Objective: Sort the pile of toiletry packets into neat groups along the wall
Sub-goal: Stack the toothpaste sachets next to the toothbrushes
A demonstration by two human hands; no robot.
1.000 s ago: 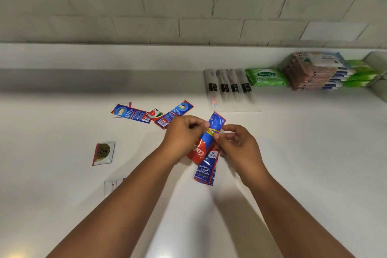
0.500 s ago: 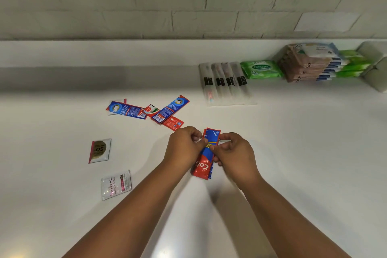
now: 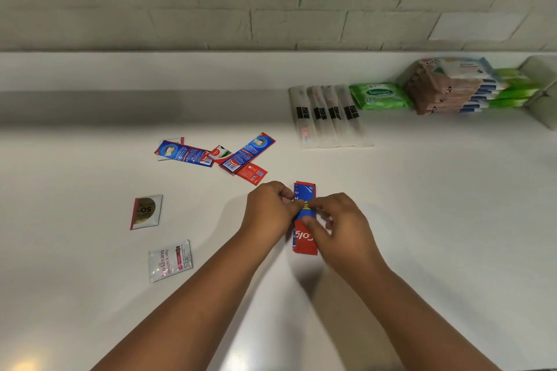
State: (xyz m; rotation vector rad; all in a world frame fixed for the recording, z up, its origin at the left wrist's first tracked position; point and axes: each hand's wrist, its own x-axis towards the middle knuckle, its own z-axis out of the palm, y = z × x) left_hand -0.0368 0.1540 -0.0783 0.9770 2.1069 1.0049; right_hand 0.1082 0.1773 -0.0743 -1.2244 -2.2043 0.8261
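White counter (image 3: 422, 220) below brick wall. Left hand (image 3: 268, 211) and right hand (image 3: 337, 223) each have a pinching grip on the red-and-blue foil toothpaste sachet bundle (image 3: 305, 245), yellow-banded: likely light, limp, slippery; hold mid-band.

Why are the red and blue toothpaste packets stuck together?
Bundled: a yellow rubber band wraps the toothpaste packets, gripped by both hands.

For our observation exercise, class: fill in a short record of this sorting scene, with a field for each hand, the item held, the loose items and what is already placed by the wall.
left hand: pinches the yellow band on the bundle
right hand: grips the same bundle
held item: toothpaste sachets, red and blue, bundled
loose sachets: scattered, some overlapping
gold packet: lies alone, left
shampoo packet: lies alone, nearer the person
by the wall: toothbrush packs in a row, green wipes, stacked packs
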